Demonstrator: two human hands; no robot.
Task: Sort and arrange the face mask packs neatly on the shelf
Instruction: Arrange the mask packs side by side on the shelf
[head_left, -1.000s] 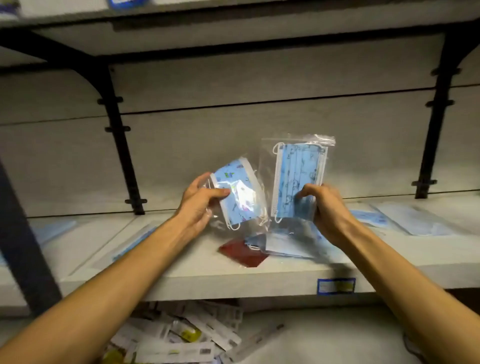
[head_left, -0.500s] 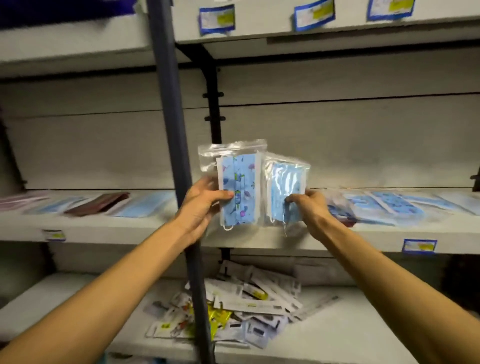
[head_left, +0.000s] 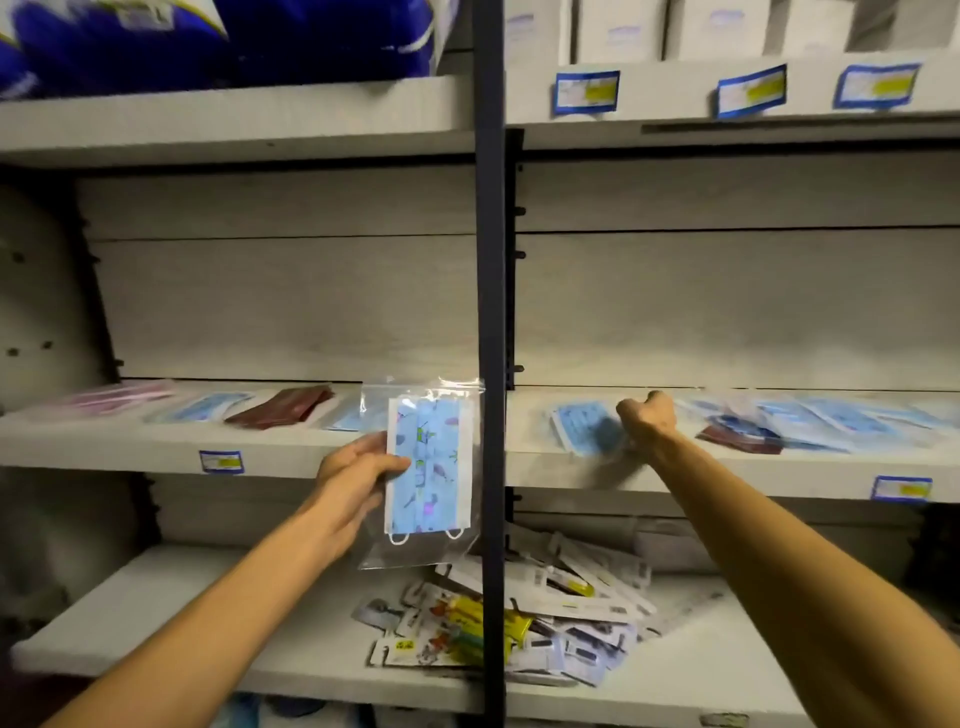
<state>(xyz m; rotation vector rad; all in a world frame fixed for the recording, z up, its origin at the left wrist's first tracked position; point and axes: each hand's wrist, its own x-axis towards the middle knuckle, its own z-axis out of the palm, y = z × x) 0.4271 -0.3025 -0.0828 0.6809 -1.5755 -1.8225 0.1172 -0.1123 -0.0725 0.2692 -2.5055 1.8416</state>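
Observation:
My left hand (head_left: 358, 470) grips a clear pack with a blue patterned face mask (head_left: 428, 467), held upright in front of the middle shelf (head_left: 104, 447) just left of the dark upright post (head_left: 491, 312). My right hand (head_left: 647, 418) reaches over the right part of the shelf, fingers curled at the edge of a blue mask pack (head_left: 587, 428) that lies blurred on the board. More blue packs (head_left: 831, 421) and a dark red pack (head_left: 737, 439) lie jumbled to the right. On the left part lie a pink pack (head_left: 119, 400), blue packs (head_left: 208, 408) and a maroon pack (head_left: 280, 413).
The post divides the two shelf bays. The lower shelf (head_left: 208, 623) holds a heap of small carded items (head_left: 519, 618). Above, blue bags (head_left: 208, 36) sit at the left and white boxes (head_left: 675, 26) at the right. Price labels (head_left: 587, 91) line the shelf fronts.
My right hand has carried its blue pack away from the left hand's pack and down onto the right shelf bay. The view has pulled back and shifted left.

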